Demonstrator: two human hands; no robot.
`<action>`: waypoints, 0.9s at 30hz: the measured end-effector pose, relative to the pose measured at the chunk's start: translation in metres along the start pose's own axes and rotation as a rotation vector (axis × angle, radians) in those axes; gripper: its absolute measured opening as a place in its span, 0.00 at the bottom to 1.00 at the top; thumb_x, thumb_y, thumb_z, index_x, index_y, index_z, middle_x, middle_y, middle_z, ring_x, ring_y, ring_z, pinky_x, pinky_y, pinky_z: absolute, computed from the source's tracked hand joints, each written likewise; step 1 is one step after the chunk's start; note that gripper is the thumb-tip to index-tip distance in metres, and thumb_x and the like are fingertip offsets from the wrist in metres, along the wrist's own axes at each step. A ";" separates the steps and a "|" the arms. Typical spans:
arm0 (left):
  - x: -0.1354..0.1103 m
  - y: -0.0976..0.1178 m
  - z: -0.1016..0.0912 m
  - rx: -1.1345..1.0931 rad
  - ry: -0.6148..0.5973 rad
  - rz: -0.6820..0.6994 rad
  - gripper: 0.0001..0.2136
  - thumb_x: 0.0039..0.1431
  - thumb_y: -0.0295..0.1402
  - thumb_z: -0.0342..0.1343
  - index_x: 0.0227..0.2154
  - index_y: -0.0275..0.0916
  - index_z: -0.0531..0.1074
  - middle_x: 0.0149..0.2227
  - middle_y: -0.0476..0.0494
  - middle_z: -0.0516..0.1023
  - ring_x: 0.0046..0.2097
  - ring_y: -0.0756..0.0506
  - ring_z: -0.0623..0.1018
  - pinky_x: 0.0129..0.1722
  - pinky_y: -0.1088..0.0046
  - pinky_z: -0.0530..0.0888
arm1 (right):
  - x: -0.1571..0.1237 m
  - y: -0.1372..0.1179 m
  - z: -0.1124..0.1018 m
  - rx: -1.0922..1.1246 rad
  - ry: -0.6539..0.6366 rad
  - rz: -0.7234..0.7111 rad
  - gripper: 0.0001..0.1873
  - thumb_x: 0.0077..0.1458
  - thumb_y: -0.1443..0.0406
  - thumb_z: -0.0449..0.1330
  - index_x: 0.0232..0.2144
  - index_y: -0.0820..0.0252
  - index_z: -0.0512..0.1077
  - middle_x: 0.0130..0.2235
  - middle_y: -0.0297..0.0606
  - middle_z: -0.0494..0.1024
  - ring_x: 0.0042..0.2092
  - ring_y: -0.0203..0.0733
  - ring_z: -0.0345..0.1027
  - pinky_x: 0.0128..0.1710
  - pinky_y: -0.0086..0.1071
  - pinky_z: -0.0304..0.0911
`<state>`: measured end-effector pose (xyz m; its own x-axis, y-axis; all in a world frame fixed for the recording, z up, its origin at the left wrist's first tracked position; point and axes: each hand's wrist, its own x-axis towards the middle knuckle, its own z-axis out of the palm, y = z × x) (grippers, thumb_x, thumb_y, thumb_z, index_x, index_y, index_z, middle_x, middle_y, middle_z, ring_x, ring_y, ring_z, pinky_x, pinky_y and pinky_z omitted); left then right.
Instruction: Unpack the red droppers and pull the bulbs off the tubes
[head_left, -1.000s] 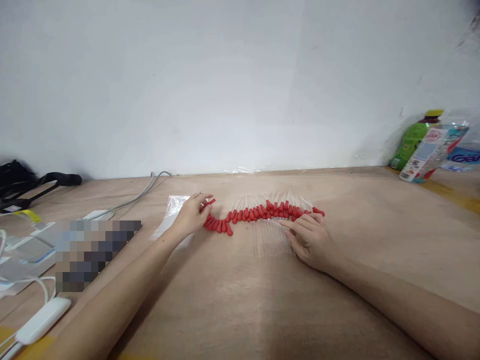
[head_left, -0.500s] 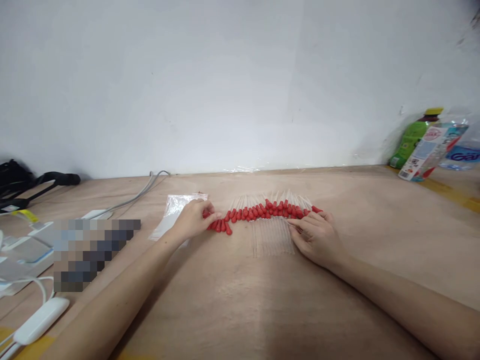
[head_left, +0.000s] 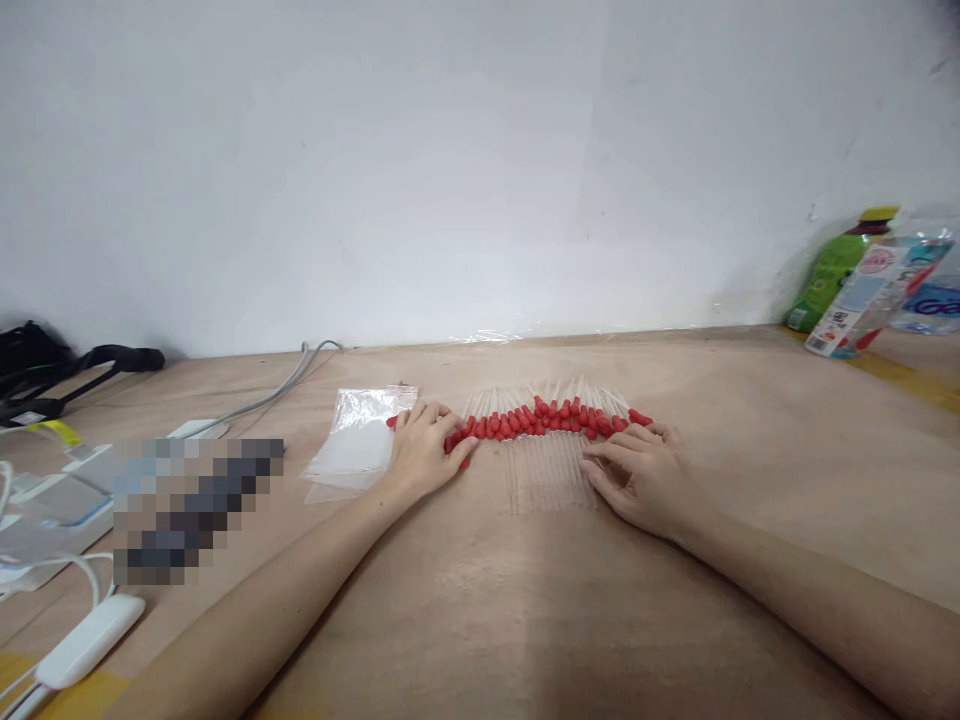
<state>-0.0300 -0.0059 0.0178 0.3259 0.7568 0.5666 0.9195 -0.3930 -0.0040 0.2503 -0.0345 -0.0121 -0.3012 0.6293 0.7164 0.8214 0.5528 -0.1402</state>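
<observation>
A row of droppers with red rubber bulbs (head_left: 517, 420) lies across the middle of the wooden table, their pale narrow tips pointing to the wall. In front of them, clear thin tubes (head_left: 551, 480) without bulbs lie side by side. My left hand (head_left: 427, 445) rests over loose red bulbs at the row's left end, thumb spread, partly hiding them. At the right end of the clear tubes is my right hand (head_left: 637, 470), index finger and thumb slightly apart at the tubes' edge, other fingers near a red bulb (head_left: 639, 417).
Clear plastic bags (head_left: 352, 440) lie left of my left hand. Farther left are a power strip (head_left: 82, 500), white cables, a white plug piece (head_left: 90, 640) and a blurred-out object (head_left: 202, 510). Bottles (head_left: 840, 270) stand by the wall at right.
My left hand has moved right and lowered from beside the loose bulbs to over them. My right hand stays at the tubes' right end, its fingertips slightly shifted.
</observation>
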 end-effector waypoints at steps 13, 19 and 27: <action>0.003 0.009 0.005 -0.032 0.012 -0.138 0.08 0.52 0.36 0.53 0.22 0.40 0.72 0.34 0.46 0.72 0.40 0.43 0.69 0.39 0.63 0.61 | 0.000 -0.003 -0.008 -0.019 -0.201 -0.010 0.20 0.50 0.50 0.53 0.38 0.55 0.72 0.36 0.37 0.75 0.40 0.43 0.65 0.48 0.44 0.46; 0.005 0.005 0.005 -0.139 0.154 -0.204 0.09 0.52 0.35 0.53 0.21 0.40 0.72 0.36 0.45 0.72 0.42 0.42 0.68 0.42 0.60 0.63 | 0.001 -0.004 -0.007 -0.016 -0.123 -0.009 0.20 0.51 0.50 0.53 0.39 0.57 0.71 0.35 0.38 0.75 0.39 0.43 0.66 0.47 0.43 0.47; 0.002 0.010 -0.005 -0.198 0.401 -0.092 0.06 0.53 0.35 0.54 0.25 0.40 0.72 0.36 0.44 0.72 0.41 0.44 0.70 0.44 0.61 0.64 | 0.003 0.011 0.003 0.041 0.175 0.083 0.12 0.56 0.61 0.51 0.40 0.57 0.70 0.38 0.39 0.73 0.41 0.42 0.66 0.43 0.39 0.53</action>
<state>-0.0214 -0.0108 0.0231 0.0979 0.5469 0.8315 0.8682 -0.4554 0.1973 0.2568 -0.0252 -0.0129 -0.1413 0.5709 0.8088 0.8187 0.5267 -0.2288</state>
